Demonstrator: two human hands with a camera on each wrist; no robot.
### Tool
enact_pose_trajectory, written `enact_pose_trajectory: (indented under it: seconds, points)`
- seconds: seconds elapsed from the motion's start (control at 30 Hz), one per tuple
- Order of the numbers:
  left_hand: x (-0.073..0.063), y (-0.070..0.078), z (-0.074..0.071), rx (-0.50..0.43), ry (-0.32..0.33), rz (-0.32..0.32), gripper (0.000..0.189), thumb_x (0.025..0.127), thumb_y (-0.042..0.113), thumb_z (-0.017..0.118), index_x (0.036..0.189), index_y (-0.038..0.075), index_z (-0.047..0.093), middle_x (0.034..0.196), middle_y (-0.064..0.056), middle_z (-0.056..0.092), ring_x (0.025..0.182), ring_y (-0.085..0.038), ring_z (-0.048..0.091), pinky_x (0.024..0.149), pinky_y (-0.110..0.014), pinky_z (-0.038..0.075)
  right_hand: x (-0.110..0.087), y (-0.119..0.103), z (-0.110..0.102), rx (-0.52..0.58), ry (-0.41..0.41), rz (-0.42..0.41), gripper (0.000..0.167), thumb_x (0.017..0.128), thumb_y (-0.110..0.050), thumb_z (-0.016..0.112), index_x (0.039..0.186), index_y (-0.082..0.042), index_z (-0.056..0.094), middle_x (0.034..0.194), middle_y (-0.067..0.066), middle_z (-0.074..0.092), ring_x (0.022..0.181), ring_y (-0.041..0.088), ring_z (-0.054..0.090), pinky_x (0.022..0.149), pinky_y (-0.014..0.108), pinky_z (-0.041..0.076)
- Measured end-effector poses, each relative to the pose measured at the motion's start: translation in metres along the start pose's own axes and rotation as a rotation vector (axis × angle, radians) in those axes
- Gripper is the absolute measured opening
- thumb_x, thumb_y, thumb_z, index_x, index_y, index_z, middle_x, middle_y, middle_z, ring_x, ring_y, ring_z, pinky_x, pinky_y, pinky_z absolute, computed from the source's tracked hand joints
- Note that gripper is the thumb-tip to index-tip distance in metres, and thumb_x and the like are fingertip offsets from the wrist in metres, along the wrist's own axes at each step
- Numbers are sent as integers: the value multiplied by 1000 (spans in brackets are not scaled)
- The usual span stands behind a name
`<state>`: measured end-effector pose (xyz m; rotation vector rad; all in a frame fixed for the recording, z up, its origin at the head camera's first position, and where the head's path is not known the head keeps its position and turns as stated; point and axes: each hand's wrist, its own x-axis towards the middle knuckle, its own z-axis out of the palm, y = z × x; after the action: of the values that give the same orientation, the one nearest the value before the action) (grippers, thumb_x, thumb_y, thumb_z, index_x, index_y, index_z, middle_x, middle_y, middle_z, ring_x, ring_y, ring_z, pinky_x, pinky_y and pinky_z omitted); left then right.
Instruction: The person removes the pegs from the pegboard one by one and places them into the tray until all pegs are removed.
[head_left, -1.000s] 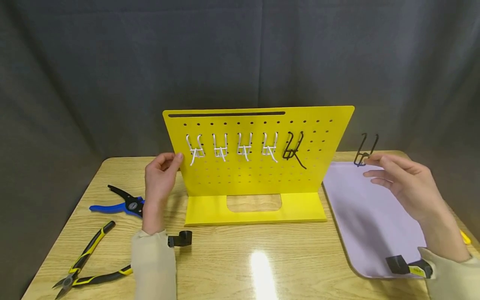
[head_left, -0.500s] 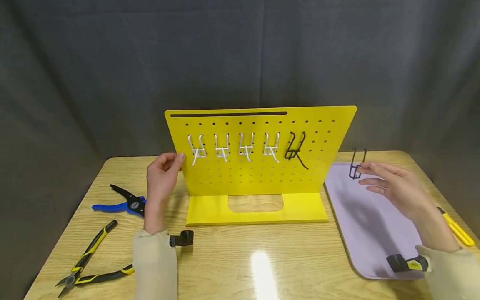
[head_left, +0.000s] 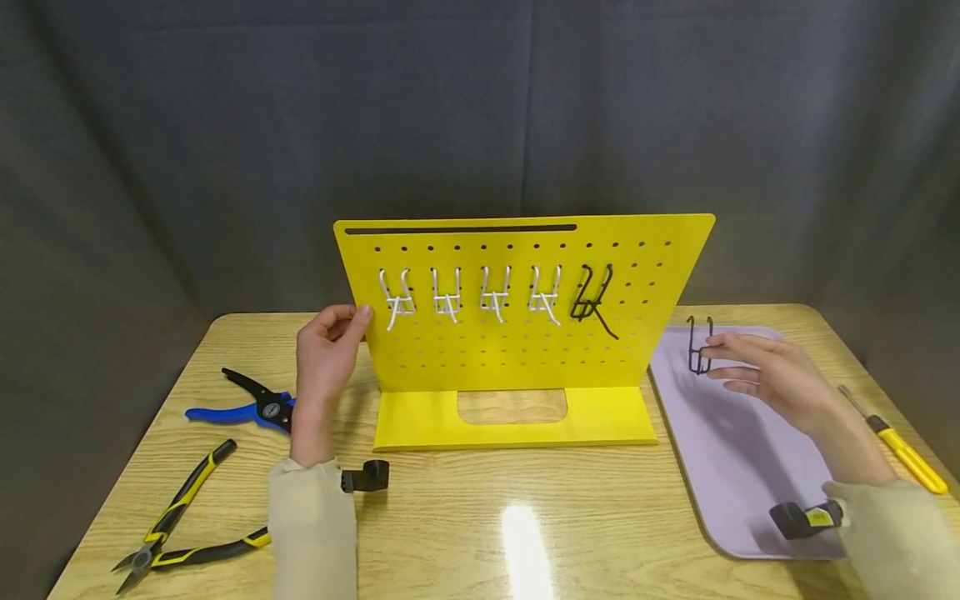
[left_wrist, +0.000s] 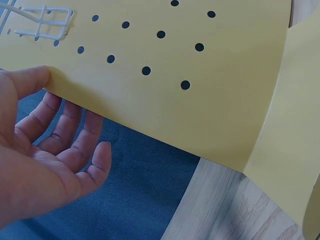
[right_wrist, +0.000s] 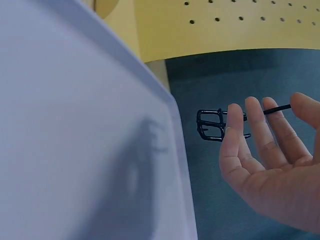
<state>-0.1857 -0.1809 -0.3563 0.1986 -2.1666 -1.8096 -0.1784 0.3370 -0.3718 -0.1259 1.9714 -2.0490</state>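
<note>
My left hand pinches the left edge of a yellow pegboard, thumb on the front face and fingers behind, as the left wrist view also shows. Several white wire hooks hang in a row on the board, with a black hook at the row's right end. Above the tray, right of the board, my right hand holds another black pegboard hook between thumb and fingers. Its two bent prongs point up in the head view; its arm runs toward the thumb in the right wrist view.
A lilac tray lies on the wooden table at the right. Beside it is a yellow-handled screwdriver. To the left lie blue-handled pliers and open black-and-yellow cutters. A dark curtain hangs behind.
My right hand has moved left and down with the black hook, nearer the pegboard, uncovering the screwdriver. My left hand keeps its hold on the board's edge.
</note>
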Motion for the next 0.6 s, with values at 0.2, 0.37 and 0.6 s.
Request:
enact_pose_trajectory:
  seconds: [0.2, 0.37, 0.6]
  points:
    - [1, -1, 0, 3, 4, 11, 32, 93, 26, 64, 103, -4, 63, 85, -1, 60, 80, -14, 58, 80, -26, 49, 8, 7, -1, -55, 7, 56, 24, 101, -17, 49, 102, -23, 72, 103, -4, 71, 89, 16, 69, 76, 26, 54]
    - [1, 0, -1, -5, 1, 11, 32, 93, 26, 64, 102, -5, 63, 83, 2, 59, 80, -15, 58, 76, -22, 49, 13, 14, -2, -130, 27, 112, 19, 101, -26, 51, 101, -26, 70, 104, -4, 70, 93, 17, 68, 81, 27, 54]
    - [0, 1, -1, 3, -2, 4, 33, 94, 27, 63, 104, -4, 63, 85, 0, 59, 85, -21, 59, 77, -21, 48, 17, 17, -5, -234, 39, 169, 17, 100, -34, 50, 105, -28, 65, 103, -10, 68, 95, 17, 67, 81, 29, 54]
